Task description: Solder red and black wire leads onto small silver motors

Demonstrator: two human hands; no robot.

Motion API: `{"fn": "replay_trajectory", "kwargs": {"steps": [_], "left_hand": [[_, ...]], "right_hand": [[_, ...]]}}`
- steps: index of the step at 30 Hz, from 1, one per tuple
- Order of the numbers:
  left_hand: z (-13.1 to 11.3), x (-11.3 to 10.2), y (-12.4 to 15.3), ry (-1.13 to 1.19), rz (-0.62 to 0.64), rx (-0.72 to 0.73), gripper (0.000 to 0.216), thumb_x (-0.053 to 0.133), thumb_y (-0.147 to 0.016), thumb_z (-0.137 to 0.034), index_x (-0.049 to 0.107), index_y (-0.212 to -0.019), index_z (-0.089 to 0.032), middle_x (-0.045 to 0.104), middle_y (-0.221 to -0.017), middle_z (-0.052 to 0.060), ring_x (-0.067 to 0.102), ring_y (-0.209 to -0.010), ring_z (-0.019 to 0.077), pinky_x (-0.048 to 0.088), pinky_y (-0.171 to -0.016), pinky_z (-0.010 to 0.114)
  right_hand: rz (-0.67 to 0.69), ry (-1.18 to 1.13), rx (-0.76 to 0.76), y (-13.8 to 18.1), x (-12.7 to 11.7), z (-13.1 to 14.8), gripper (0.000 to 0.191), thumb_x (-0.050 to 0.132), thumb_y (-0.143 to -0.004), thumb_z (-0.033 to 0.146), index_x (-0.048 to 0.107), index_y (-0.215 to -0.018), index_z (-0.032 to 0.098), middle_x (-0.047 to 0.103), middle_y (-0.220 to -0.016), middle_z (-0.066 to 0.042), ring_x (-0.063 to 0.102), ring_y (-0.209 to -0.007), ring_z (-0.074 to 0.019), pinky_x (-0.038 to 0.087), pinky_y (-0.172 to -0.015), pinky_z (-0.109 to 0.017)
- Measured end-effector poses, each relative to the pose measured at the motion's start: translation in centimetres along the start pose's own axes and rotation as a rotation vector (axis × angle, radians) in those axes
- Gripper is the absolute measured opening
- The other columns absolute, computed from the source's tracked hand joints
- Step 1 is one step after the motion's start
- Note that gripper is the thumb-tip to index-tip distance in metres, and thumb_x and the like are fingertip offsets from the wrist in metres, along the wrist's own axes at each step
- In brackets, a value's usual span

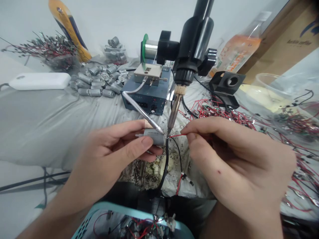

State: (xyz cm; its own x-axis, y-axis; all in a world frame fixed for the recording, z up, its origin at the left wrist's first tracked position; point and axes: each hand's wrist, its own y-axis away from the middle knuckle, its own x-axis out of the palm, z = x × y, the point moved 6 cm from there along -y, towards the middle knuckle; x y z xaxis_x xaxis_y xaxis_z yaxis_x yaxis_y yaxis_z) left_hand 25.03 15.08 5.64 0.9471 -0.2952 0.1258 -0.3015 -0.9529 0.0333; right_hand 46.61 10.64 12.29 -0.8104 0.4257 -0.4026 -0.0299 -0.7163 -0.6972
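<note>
Between its thumb and fingers, my left hand [117,149] grips a small grey motor [155,136] lying on its side, shaft to the left. My right hand [231,166] pinches a thin red wire [178,135] whose tip reaches the motor's right end. Pointing down at that same end is the tip of a soldering iron [175,108] clamped in a black stand [193,49]. A silvery flexible tube [143,111] from the solder feeder also ends there. From the motor end a black wire [179,151] hangs to a small part.
A blue control box [147,96] stands behind, with a solder spool [151,49] above. Grey motors [97,81] are piled at left; red wires [224,114] lie tangled at right. A light-blue basket [99,207] with wired parts is in front. An orange drink bottle [240,49] stands back right.
</note>
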Motion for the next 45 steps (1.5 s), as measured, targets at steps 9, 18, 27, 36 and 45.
{"fn": "replay_trajectory", "kwargs": {"steps": [9, 18, 27, 36, 45], "left_hand": [[-0.22, 0.23, -0.04, 0.004, 0.009, 0.003, 0.023, 0.095, -0.105, -0.042, 0.094, -0.128, -0.040, 0.094, -0.112, -0.002, 0.091, -0.101, 0.0181, 0.073, -0.087, 0.017], [-0.01, -0.02, -0.06, -0.012, 0.009, 0.010, 0.019, 0.094, -0.105, -0.043, 0.095, -0.124, -0.042, 0.094, -0.124, -0.007, 0.090, -0.100, 0.0139, 0.071, -0.086, 0.012], [-0.05, -0.17, 0.01, -0.016, -0.006, 0.015, 0.020, 0.095, -0.105, -0.041, 0.095, -0.125, -0.044, 0.093, -0.127, -0.007, 0.090, -0.100, 0.0139, 0.070, -0.085, 0.012], [0.01, -0.32, -0.13, -0.060, 0.001, 0.021, 0.025, 0.096, -0.103, -0.047, 0.095, -0.128, -0.044, 0.093, -0.131, -0.004, 0.090, -0.104, 0.0172, 0.072, -0.085, 0.015], [-0.47, 0.09, -0.23, -0.077, 0.010, 0.028, 0.018, 0.095, -0.104, -0.048, 0.096, -0.120, -0.040, 0.093, -0.114, -0.002, 0.090, -0.097, 0.0173, 0.073, -0.086, 0.017]], "right_hand": [[0.019, -0.016, 0.009, -0.13, -0.06, 0.17, 0.019, 0.073, -0.092, 0.004, 0.077, -0.089, 0.023, 0.072, -0.077, 0.006, 0.055, -0.062, -0.0062, 0.048, -0.057, -0.020], [0.021, -0.007, 0.032, -0.25, 0.04, 0.38, 0.019, 0.073, -0.090, 0.005, 0.076, -0.088, 0.023, 0.072, -0.075, 0.008, 0.056, -0.061, -0.0049, 0.046, -0.056, -0.019], [0.027, -0.011, 0.038, -0.46, 0.16, 0.33, 0.019, 0.072, -0.089, 0.006, 0.079, -0.089, 0.023, 0.070, -0.072, 0.007, 0.055, -0.057, -0.0062, 0.047, -0.054, -0.022], [0.031, -0.019, 0.025, -0.52, 0.37, 0.29, 0.020, 0.071, -0.090, 0.004, 0.078, -0.089, 0.023, 0.072, -0.073, 0.007, 0.057, -0.059, -0.0055, 0.047, -0.055, -0.021], [0.032, -0.031, 0.034, -0.56, 0.24, 0.35, 0.018, 0.072, -0.088, 0.005, 0.078, -0.087, 0.022, 0.071, -0.071, 0.007, 0.054, -0.056, -0.0059, 0.049, -0.054, -0.023]]}}
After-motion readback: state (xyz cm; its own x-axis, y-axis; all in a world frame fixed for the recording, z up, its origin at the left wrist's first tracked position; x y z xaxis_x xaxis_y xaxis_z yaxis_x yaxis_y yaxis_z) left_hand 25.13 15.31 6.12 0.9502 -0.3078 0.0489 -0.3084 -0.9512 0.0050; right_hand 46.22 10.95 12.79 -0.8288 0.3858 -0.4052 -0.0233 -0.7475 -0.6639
